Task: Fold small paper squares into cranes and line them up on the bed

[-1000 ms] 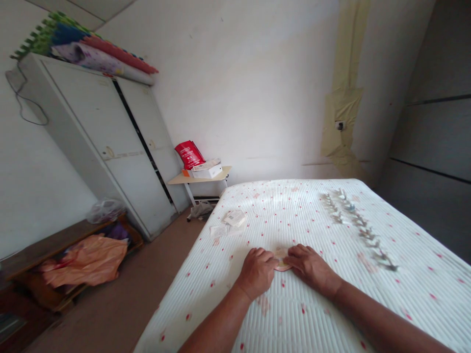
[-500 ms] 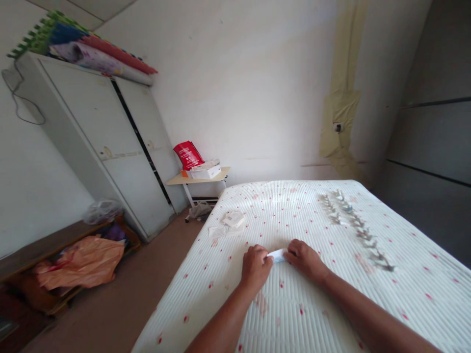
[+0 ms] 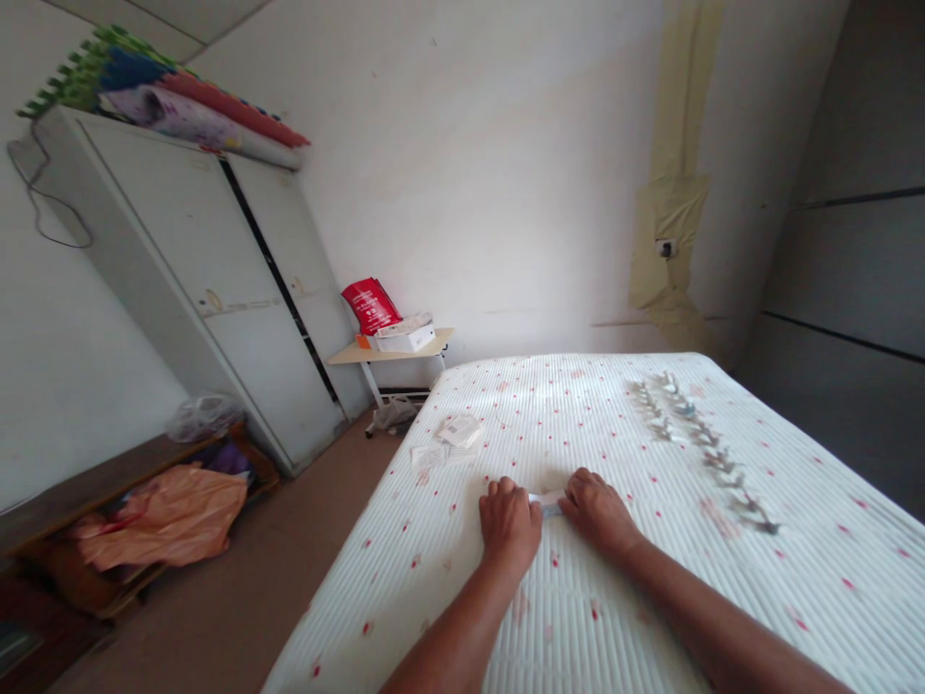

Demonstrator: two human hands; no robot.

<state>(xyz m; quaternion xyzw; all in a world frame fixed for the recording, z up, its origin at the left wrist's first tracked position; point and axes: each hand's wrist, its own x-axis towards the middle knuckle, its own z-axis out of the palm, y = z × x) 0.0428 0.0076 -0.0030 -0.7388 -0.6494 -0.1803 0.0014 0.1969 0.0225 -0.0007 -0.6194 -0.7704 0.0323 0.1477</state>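
Observation:
Between my hands lies a small folded piece of paper, white with a bluish part, low over the mattress. My left hand closes on its left end, knuckles up. The right end is in the curled fingers of my right hand. Both hands hide the paper's ends and my fingertips. Several small folded paper figures stand in two rows to the right. Beyond my left hand, a few loose sheets of printed paper lie flat.
Past the mattress's far left corner stands a small table with a red bag and a white box. At left are a grey cabinet and a low wooden unit with an orange plastic bag. A wall rises behind.
My left hand has rolled over the paper's left end, its thumb now out of sight. Less of the paper shows, and it lies flatter. The right hand has barely moved.

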